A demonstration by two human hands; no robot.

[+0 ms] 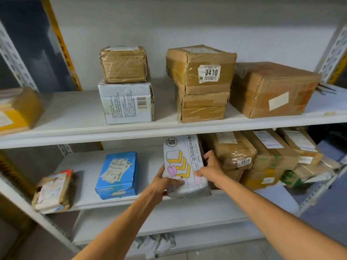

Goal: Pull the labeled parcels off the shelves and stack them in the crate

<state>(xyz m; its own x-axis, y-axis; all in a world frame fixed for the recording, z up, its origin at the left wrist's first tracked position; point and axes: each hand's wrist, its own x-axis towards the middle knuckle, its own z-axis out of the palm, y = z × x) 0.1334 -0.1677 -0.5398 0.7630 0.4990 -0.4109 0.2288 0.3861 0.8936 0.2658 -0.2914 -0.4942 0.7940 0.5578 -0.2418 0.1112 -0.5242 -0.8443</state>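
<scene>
Progress: early, by appearance. No crate in view, so nothing countable as stacked. Upper shelf [169, 133] loaded with boxes, among them the carton marked 0410 [201, 68]. Lower shelf [146, 202] carrying a blue parcel [117, 175], a small taped bundle [53, 190] at the left end and a crowded group at the right, including the carton marked 0038 [231, 151]. All of these untouched and left to pull.

Item in hand: white parcel printed with toast slices [185, 162], on the lower shelf between the blue parcel and the 0038 carton, just beside the latter. Near end projecting past the shelf's front edge. Judged part-way out, not yet clear of the shelf.

Left hand [165, 182]: closed on the parcel's near left corner, one digit laid across the printed face, the rest hidden beneath.

Right hand [211, 166]: clamped on the right edge, thumb over the top face, fingers wrapped down the side in the gap by the 0038 carton.

Orientation: long axis running front to back across the shelf depth, far end toward the wall, near end toward the person. Printed face up, grey wrapped end nearest.
</scene>
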